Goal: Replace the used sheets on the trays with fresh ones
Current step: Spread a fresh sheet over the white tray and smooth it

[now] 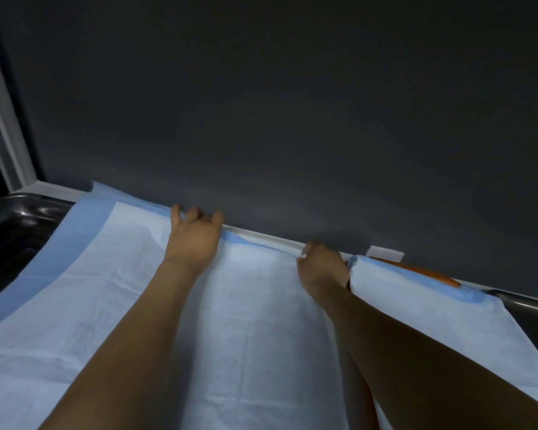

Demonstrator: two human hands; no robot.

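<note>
A pale blue sheet (112, 293) with a darker blue border lies spread across the surface in front of me. My left hand (193, 240) lies on the sheet's far edge by the wall, its fingertips bent over that edge. My right hand (322, 268) pinches the far edge further right, fingers curled round it. Right of that hand lies a second pale blue sheet (410, 302), its far end rolled up. A dark tray (10, 225) shows uncovered at the left. Another tray's dark rim (528, 308) shows at the right.
A dark grey wall (292, 103) rises directly behind the sheets, with a white ledge (261, 235) along its foot. An orange thing (429, 273) lies behind the rolled sheet. A small white plate (385, 252) sits low on the wall. A white frame (0, 125) stands at the left.
</note>
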